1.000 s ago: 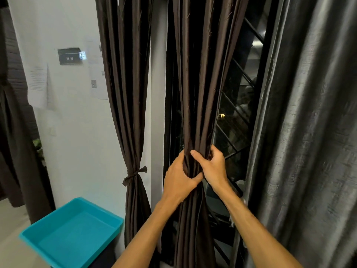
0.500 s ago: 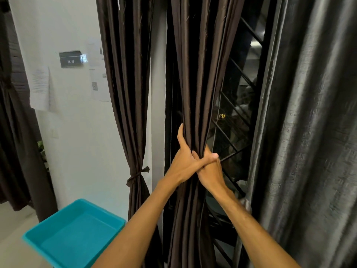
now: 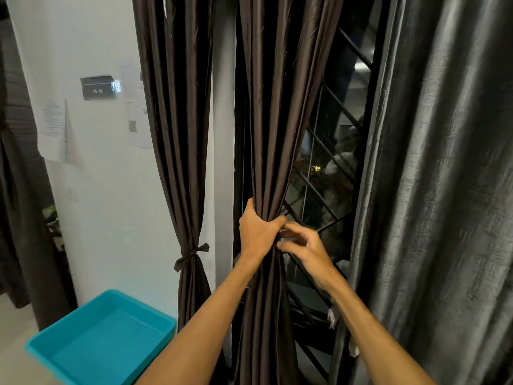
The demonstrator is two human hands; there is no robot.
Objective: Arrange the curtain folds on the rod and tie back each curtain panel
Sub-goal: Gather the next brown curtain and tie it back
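A dark brown curtain panel (image 3: pixel 273 112) hangs in the middle, gathered into a bunch at waist height. My left hand (image 3: pixel 256 232) grips that bunch, fingers wrapped round it from the left. My right hand (image 3: pixel 301 245) sits just right of the bunch, off the cloth, its fingers loosely curled and blurred; whether it pinches anything is unclear. To the left hangs a second brown panel (image 3: pixel 177 120), cinched by a knotted tie-back (image 3: pixel 191 255). The rod is out of view.
A teal plastic bin (image 3: pixel 91 344) stands at the lower left. A grey curtain (image 3: pixel 444 190) fills the right side. Behind the middle panel is a window with a black diagonal grille (image 3: pixel 327 195). White wall with papers and a sign (image 3: pixel 98 87) at left.
My left hand has closed fully round the gathered curtain. My right hand has let go of the bunch and come out to the right of it.
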